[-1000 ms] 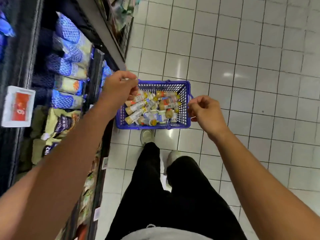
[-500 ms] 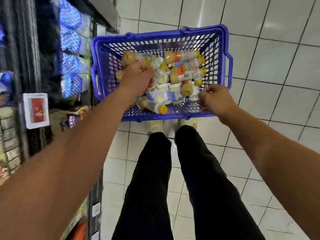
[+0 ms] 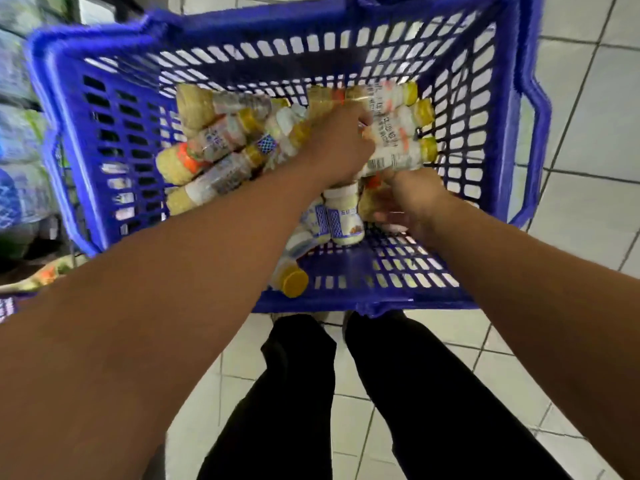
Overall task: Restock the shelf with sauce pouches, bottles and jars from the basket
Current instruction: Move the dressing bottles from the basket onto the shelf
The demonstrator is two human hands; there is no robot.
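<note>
head view: a blue basket (image 3: 512, 98) sits on the tiled floor (image 3: 588, 168), sauce bottles (image 3: 214, 157) heaped from its left wall to its far right corner. both hands are inside. the left hand (image 3: 341, 143) lies over the pile, fingers buried, so i cannot tell its grip. the right hand (image 3: 412, 202) curls round a yellowish bottle (image 3: 367, 206) near the right wall.

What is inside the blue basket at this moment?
Inside the basket: yellow-capped sauce bottles lying on their sides, plus white jars nearer the person. The left hand and right hand reach in and cover the pile's middle; what they grip is hidden.
</note>
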